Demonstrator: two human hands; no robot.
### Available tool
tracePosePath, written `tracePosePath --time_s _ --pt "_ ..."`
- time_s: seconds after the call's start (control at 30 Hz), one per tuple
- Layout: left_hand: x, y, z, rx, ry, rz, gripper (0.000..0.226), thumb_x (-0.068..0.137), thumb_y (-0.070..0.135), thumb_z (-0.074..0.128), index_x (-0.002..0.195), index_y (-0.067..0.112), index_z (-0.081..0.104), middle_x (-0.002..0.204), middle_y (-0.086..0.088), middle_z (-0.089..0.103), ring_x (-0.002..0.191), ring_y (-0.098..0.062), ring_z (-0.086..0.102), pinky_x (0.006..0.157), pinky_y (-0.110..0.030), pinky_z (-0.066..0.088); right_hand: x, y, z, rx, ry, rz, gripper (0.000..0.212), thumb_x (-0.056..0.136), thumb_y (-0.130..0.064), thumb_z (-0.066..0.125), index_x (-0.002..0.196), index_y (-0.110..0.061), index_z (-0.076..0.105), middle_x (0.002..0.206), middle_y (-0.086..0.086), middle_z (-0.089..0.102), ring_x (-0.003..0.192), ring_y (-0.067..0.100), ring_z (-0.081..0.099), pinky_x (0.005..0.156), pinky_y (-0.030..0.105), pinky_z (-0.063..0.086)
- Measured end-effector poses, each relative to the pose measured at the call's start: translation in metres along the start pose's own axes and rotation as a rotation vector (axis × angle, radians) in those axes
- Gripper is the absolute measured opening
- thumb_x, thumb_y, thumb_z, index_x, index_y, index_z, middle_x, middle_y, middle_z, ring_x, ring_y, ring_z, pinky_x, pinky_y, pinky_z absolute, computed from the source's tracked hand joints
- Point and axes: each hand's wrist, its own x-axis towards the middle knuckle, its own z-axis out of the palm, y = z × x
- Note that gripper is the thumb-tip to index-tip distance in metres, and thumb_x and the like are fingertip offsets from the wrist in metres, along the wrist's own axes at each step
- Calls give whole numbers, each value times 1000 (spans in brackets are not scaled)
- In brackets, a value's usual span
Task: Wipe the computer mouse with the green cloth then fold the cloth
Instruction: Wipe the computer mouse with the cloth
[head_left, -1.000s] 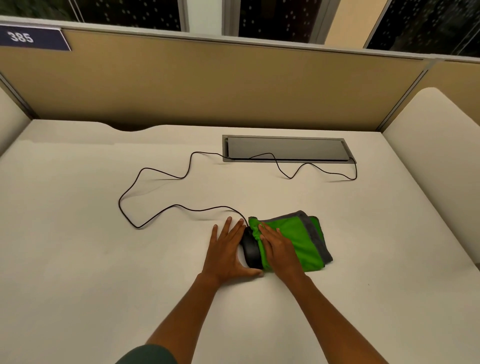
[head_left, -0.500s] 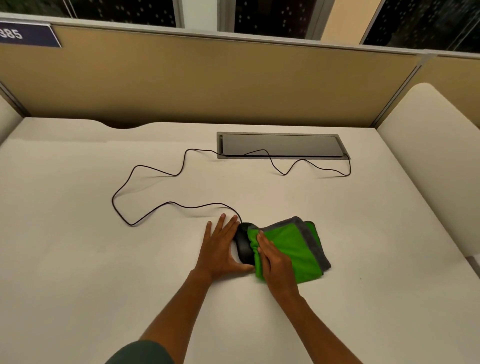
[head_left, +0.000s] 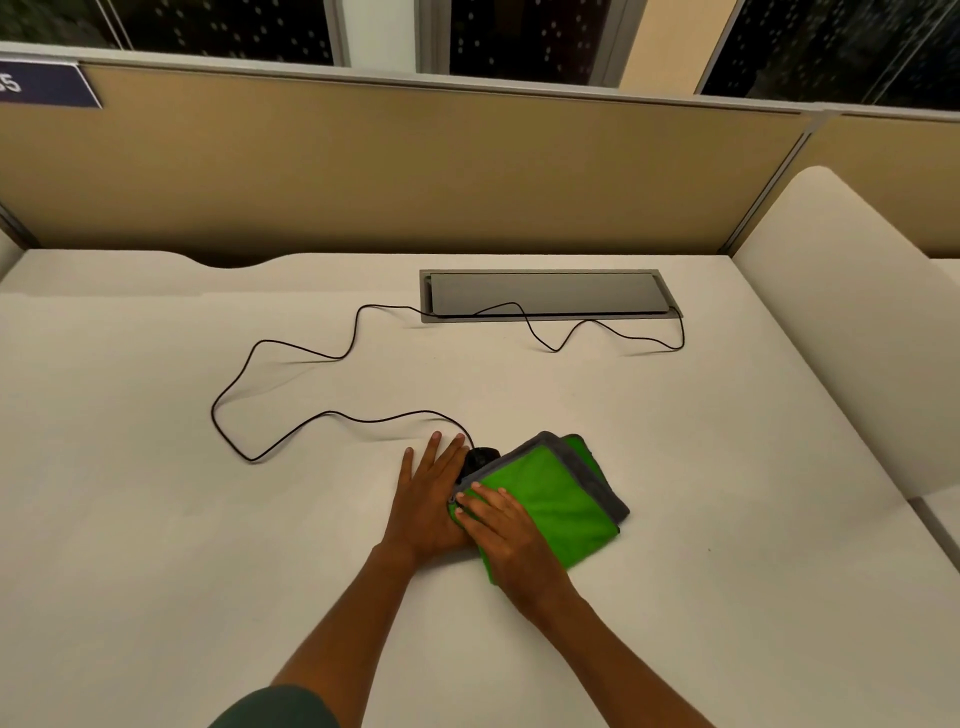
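The left hand (head_left: 431, 499) still lies flat beside the mouse (head_left: 480, 458), fingers spread; the green cloth (head_left: 556, 499) has slid further over the mouse since a second ago. The right hand (head_left: 506, 530) presses it, fingers together; wiping looks underway

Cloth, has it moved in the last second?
Yes. The cloth has slid left, further over the mouse; only the mouse's far end beside the left hand shows now.
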Motion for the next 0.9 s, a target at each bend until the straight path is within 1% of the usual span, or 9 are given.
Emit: tracePosePath --time_s 0.1,0.2,0.3,0.47,0.53,0.67,0.77,0.83,0.9 --pt "0 0 0 5 -6 -7 102 71 61 58 153 16 15 163 4 11 151 -18 -7 122 -47 -6 -9 2 0 -30 12 5 31 88 -4 50 110 -6 71 118 10 69 118 28 60 98 51 48" --pt "-1 1 -1 -11 5 -5 107 69 66 58 153 17 15 163 5 12 151 -16 -6 122 -48 -5 -18 2 0 -69 27 6 29 89 -5 51 110 -6 71 116 8 70 118 26 60 98 49 49" --pt "-1 1 -1 -25 14 1 112 65 70 64 152 16 17 163 4 13 151 -17 -5 122 -49 -4 -25 0 -3 -104 59 35 27 90 -9 52 109 -8 72 114 5 71 114 25 63 98 45 50" --pt "-1 2 -2 -16 7 -9 123 58 75 70 152 17 17 163 5 11 151 -17 -6 123 -48 -5 -27 -5 -6 -99 53 118 26 91 -13 52 106 -7 73 109 3 73 101 27 66 85 37 56" --pt "-1 1 -2 -12 -1 -7 127 56 78 70 153 17 15 163 5 10 151 -17 -7 123 -49 -5 -27 -6 -6 -78 52 156 25 92 -12 52 105 -6 73 109 3 73 100 27 64 85 33 55" --pt "-1 0 -3 2 -26 10 132 53 82 68 153 16 12 163 3 7 150 -18 -9 122 -49 -6 -26 -9 -6 -39 85 218 23 92 -12 53 100 -8 74 109 1 72 100 23 52 88 26 50" --pt "-1 -1 -4 12 -42 15 133 53 83 66 153 17 10 163 3 5 150 -19 -10 122 -49 -7 -26 -9 -9 -19 102 241 19 87 -9 58 97 -8 75 107 1 72 97 22 48 86 25 48" --pt "-1 0 -4 16 -36 11 132 53 84 65 153 17 11 163 4 4 151 -19 -10 122 -49 -6 -26 -6 -11 -14 105 240 17 80 -4 66 94 -8 75 104 2 73 95 20 46 85 24 45" --pt "-2 2 -4 12 -17 4 129 54 84 65 153 17 14 162 6 6 151 -20 -7 123 -50 -4 -26 -4 -14 26 109 271 23 72 2 72 93 -7 76 103 2 73 94 19 47 85 24 45"
